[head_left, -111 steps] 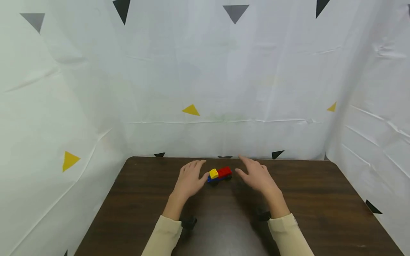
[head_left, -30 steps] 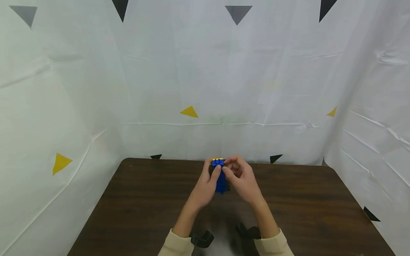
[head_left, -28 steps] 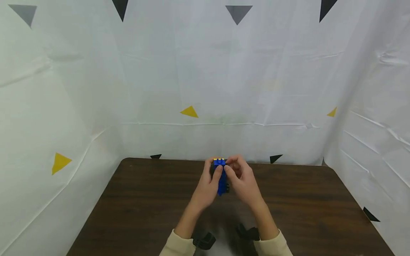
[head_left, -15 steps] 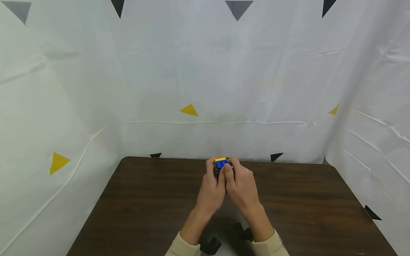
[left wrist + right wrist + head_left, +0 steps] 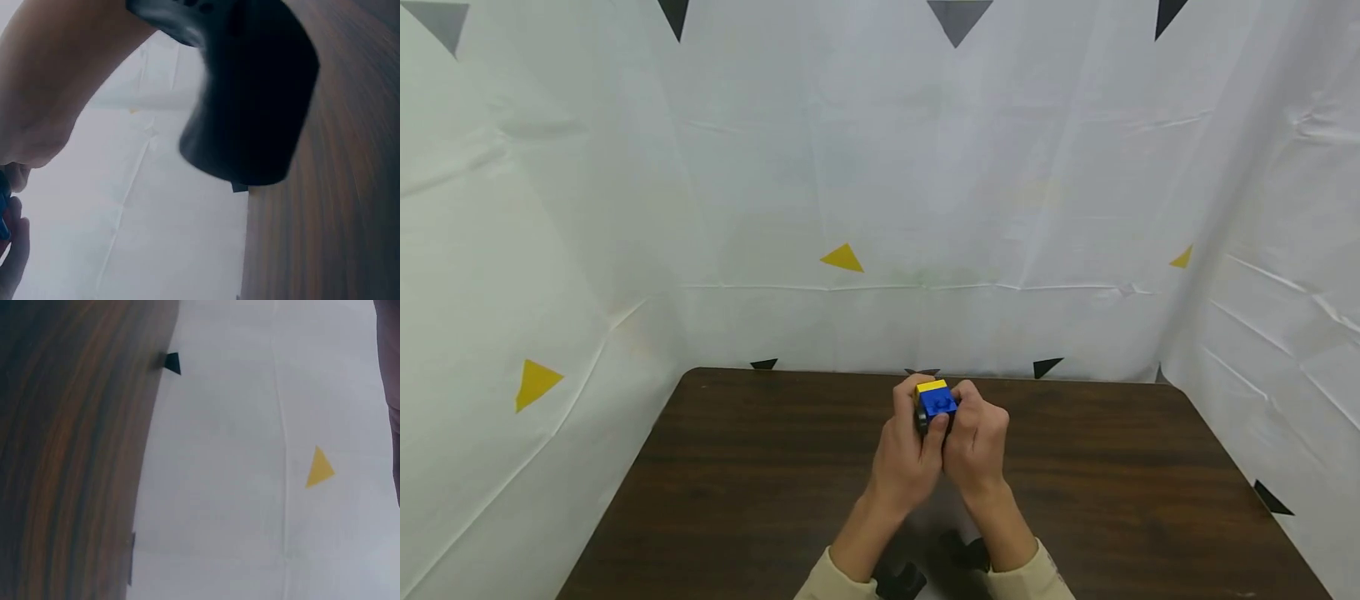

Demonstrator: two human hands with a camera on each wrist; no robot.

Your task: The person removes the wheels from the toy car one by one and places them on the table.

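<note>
Both hands hold a small toy-brick car (image 5: 935, 402) above the dark wooden table (image 5: 737, 483); its blue underside faces me, with a yellow brick on the far end and a black wheel at the left. My left hand (image 5: 910, 458) grips it from the left, thumb on the blue face. My right hand (image 5: 976, 446) grips it from the right, fingers curled round it. The red brick is hidden. In the left wrist view only a sliver of blue (image 5: 4, 215) shows beside fingertips (image 5: 14, 262). The right wrist view shows no hand or car.
White sheets with black, grey and yellow triangles (image 5: 842, 258) wall in the table on three sides. The table's far edge (image 5: 820, 372) meets the back sheet. A dark strap mount (image 5: 250, 94) fills much of the left wrist view.
The car stood on the table between two open hands; both hands picked it up, turned its blue underside up and closed tighter round it, drawing it slightly nearer.
</note>
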